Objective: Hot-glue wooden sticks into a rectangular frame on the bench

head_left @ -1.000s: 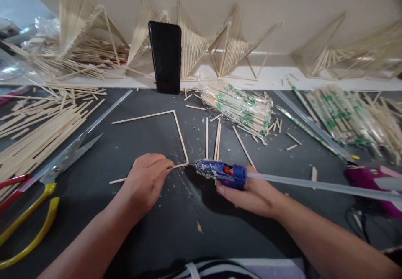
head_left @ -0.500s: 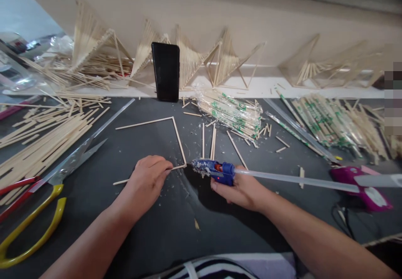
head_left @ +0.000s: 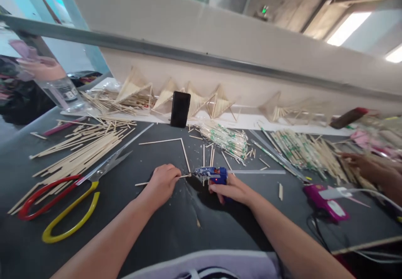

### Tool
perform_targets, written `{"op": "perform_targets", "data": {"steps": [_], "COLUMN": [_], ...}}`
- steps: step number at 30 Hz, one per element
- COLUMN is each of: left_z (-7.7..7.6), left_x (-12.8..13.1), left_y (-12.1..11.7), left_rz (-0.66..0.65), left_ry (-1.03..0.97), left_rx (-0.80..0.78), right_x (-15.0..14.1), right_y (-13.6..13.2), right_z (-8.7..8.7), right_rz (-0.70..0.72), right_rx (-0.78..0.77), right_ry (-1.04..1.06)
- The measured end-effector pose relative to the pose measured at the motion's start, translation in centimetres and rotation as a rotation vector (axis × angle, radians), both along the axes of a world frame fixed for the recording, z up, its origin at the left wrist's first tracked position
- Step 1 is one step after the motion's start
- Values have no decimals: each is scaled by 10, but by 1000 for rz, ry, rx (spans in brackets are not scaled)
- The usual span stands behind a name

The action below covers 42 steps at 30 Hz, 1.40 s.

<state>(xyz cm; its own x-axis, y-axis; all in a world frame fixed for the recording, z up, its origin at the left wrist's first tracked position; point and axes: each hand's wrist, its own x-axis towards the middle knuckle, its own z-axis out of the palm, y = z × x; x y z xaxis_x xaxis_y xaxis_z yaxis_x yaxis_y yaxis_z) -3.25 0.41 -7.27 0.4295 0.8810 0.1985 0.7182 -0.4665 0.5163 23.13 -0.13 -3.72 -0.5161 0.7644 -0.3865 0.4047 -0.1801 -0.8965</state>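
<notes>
My left hand [head_left: 163, 182] is closed on a thin wooden stick [head_left: 142, 184], whose ends stick out on both sides of the fingers. Its right end meets the lower end of a slanting stick [head_left: 185, 155], which joins another stick [head_left: 160, 141] at the top corner. In my right hand [head_left: 234, 190] is a blue hot glue gun [head_left: 213, 174], its nozzle pointing left at that lower corner. A clear glue stick [head_left: 257, 172] runs out of the gun's back. Whether the nozzle touches the wood I cannot tell.
Scissors [head_left: 70, 224] and loose sticks [head_left: 84, 157] lie at left. A black phone [head_left: 180, 109] stands before several stick structures [head_left: 220, 103]. Wrapped bundles [head_left: 224, 141] lie behind the gun. At right are a magenta power strip [head_left: 326, 203] and another person's hand [head_left: 361, 166].
The camera view has tilted up and widened, bringing a bottle and another person's hand into sight. My hands stay at the same corner, with the stick and glue gun held as before.
</notes>
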Motion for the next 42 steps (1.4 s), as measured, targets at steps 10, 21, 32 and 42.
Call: {"op": "perform_targets", "data": {"steps": [10, 21, 32, 42], "left_z": [2, 0, -9, -1], "left_x": [1, 1, -2, -2], "left_y": [-1, -1, 5, 1], "left_rz": [32, 49, 22, -18], "left_ry": [31, 76, 74, 19], "left_rx": [49, 114, 111, 130], "right_x": [21, 74, 80, 53], "right_y": [-12, 10, 23, 90], "right_z": [16, 15, 19, 42], "right_rz": [-11, 82, 247, 698], "right_rx": [888, 907, 981, 1169], "right_ry": [-620, -1088, -1056, -903]}}
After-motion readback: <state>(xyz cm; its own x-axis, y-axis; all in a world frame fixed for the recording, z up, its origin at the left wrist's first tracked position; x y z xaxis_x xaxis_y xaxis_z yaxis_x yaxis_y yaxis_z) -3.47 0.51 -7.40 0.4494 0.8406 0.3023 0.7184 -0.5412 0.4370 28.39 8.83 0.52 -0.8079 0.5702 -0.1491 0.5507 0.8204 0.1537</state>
